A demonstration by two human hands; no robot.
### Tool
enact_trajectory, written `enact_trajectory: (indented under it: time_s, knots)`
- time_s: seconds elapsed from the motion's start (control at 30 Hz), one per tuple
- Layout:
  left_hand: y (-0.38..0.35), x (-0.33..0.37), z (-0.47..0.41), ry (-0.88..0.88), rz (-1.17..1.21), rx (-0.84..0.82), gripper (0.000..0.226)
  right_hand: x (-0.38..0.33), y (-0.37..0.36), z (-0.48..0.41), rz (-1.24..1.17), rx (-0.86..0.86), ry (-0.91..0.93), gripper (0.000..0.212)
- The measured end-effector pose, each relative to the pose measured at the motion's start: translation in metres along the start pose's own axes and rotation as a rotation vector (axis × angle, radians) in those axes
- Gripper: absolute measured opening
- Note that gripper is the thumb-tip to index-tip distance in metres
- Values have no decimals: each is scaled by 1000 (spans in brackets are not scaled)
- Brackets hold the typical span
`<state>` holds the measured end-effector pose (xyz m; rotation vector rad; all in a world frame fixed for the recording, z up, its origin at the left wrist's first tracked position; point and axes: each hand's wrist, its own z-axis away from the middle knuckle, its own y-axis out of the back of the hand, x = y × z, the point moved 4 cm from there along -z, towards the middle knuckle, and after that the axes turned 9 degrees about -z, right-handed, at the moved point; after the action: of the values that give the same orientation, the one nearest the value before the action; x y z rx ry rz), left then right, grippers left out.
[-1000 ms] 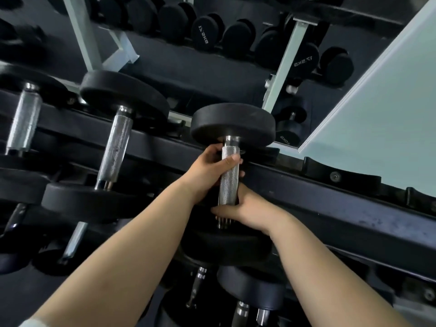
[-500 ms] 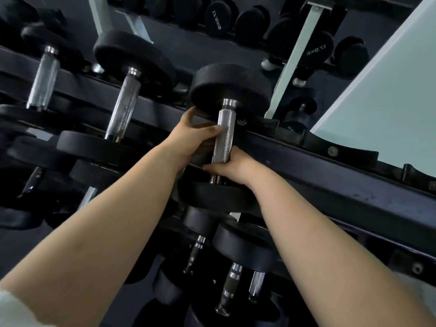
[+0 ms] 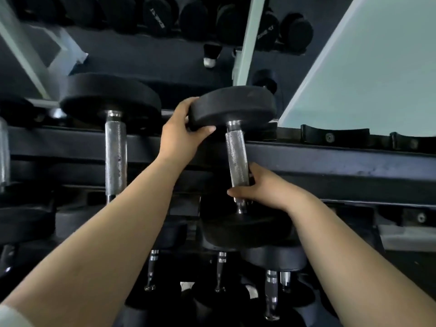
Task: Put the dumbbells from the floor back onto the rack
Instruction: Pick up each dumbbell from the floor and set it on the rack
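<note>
A black dumbbell (image 3: 232,109) with a knurled chrome handle lies across the top tier of the dark rack (image 3: 330,166), its far head over the back rail and its near head over the front rail. My left hand (image 3: 180,135) grips the left edge of the far head, thumb underneath. My right hand (image 3: 264,187) is wrapped around the lower end of the handle, just above the near head. Whether the dumbbell rests fully in its cradle is hard to tell.
A second dumbbell (image 3: 113,147) sits on the same tier just to the left. Unfilled black cradles (image 3: 330,135) line the rail to the right. Lower tiers hold several dumbbells (image 3: 271,286). A mirror behind reflects another rack.
My left hand has left the handle and moved up to grip the far head. My right hand stays low on the handle. The view has shifted, so the dumbbell looks larger.
</note>
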<state>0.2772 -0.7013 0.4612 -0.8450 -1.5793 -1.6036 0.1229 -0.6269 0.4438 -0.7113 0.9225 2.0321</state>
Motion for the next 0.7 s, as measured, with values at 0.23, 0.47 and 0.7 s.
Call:
enact_trajectory:
  time_s: [0.23, 0.47, 0.7]
  knots:
    - [-20, 24, -22, -72, -97, -198, 53, 4, 9, 5, -161, 40, -35, 56]
    - [-22, 14, -23, -44, -102, -283, 50, 13, -3, 10, -192, 49, -70, 56]
    - [-22, 16, -18, -28, -152, -285, 61, 12, -2, 9, -230, -2, -89, 59]
